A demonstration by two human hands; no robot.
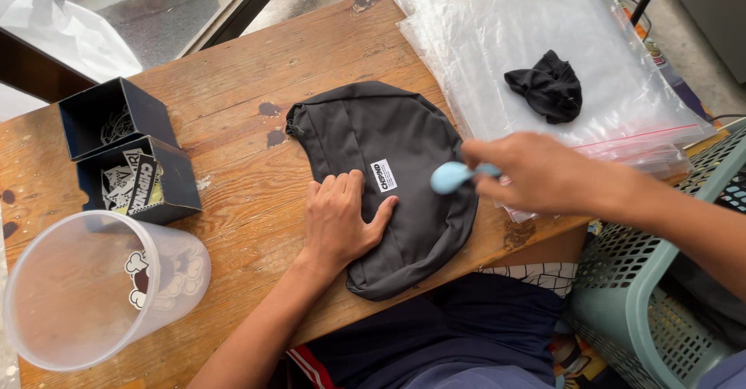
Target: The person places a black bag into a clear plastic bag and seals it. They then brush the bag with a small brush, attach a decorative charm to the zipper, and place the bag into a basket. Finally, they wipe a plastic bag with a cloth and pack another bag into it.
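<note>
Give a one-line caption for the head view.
Left hand flat on dark fabric bag; right hand holds light-blue tool.

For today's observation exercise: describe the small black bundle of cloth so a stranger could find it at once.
Start at the wooden table, then look to its far right corner, where clear plastic bags are stacked. The black bundle lies crumpled on top, far smaller than the flat dark bag beside the stack.

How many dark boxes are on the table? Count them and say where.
2. One box sits at the table's left edge; the other box touches it just nearer, above the clear tub. None seem hidden.
</note>
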